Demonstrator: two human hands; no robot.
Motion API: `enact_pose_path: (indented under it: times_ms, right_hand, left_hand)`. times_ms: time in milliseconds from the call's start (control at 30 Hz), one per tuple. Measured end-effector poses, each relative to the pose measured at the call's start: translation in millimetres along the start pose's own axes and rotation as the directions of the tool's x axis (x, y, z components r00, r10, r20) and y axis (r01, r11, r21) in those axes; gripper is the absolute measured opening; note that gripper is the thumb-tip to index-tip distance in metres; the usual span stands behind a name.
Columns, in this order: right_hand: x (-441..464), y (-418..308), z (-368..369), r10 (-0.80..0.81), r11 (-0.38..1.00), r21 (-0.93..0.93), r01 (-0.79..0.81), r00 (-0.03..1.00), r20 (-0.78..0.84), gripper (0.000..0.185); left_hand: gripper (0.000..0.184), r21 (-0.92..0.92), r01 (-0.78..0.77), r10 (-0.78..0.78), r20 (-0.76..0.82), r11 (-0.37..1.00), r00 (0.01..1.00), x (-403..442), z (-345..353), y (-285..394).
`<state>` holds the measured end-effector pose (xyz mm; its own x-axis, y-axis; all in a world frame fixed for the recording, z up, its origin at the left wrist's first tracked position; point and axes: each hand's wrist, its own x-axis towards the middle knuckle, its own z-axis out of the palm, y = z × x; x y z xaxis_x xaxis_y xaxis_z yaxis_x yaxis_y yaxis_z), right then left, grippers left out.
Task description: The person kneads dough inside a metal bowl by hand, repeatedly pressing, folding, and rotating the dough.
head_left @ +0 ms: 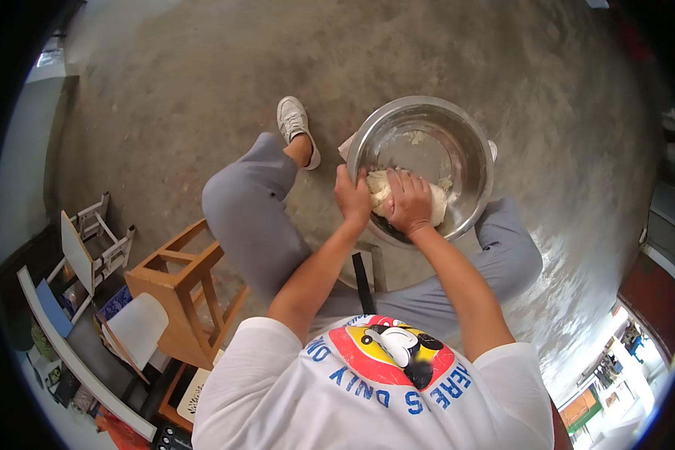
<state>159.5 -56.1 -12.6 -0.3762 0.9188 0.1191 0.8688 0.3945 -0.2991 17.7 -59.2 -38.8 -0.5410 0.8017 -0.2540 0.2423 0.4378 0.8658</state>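
Observation:
A wide steel basin (469,124) is in front of me, between my knees. A pale lump of dough (438,206) lies inside it, against the side nearest me. My left hand (353,196) is closed around the basin's left rim, with the thumb on the inner side beside the dough. My right hand (409,201) presses on top of the dough, its fingers bent over it and partly sunk in. Small dough scraps (417,137) stick to the basin's bottom. What supports the basin is mostly hidden beneath it.
My legs in grey trousers (251,206) are spread on either side, with one white shoe (292,116) on the concrete floor (195,90). A wooden stool (180,281) lies at left, near a white chair seat (135,330) and a folding frame (101,232). Cluttered shelves (607,382) stand at lower right.

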Motion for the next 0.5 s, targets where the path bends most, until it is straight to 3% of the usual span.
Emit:
enact_pose_path:
  times_ms: [33, 67, 167, 300, 400, 500]
  right_hand:
    - [5, 4, 6, -0.004, 1.0, -0.006, 0.004, 1.0, 0.014, 0.052]
    - [6, 6, 13, -0.031, 0.999, -0.02, 0.029, 0.997, -0.077, 0.055]
    - [19, 17, 19, -0.006, 0.998, 0.055, 0.007, 1.0, -0.018, 0.054]
    - [46, 39, 24, -0.007, 0.996, 0.088, -0.001, 0.996, 0.088, 0.037]
    - [67, 59, 32, -0.031, 0.972, 0.235, -0.011, 0.984, 0.176, 0.029]
    - [101, 73, 30, 0.07, 0.952, 0.233, -0.201, 0.879, 0.471, 0.027]
  left_hand:
    - [0.021, -0.005, -0.007, 0.007, -0.003, 1.0, 1.0, 3, 3, 4]
    - [0.02, -0.028, 0.007, -0.006, 0.005, 1.0, 1.0, 5, 5, 6]
    - [0.018, -0.063, 0.029, -0.029, 0.009, 0.998, 1.0, -1, -1, 7]
    - [0.016, -0.092, -0.037, 0.035, -0.014, 0.995, 0.999, 3, 3, 11]
    - [0.018, -0.024, -0.082, 0.081, -0.044, 0.996, 0.996, 4, 5, 8]
    - [0.021, -0.054, -0.082, 0.079, -0.05, 0.995, 0.996, 4, 9, 8]
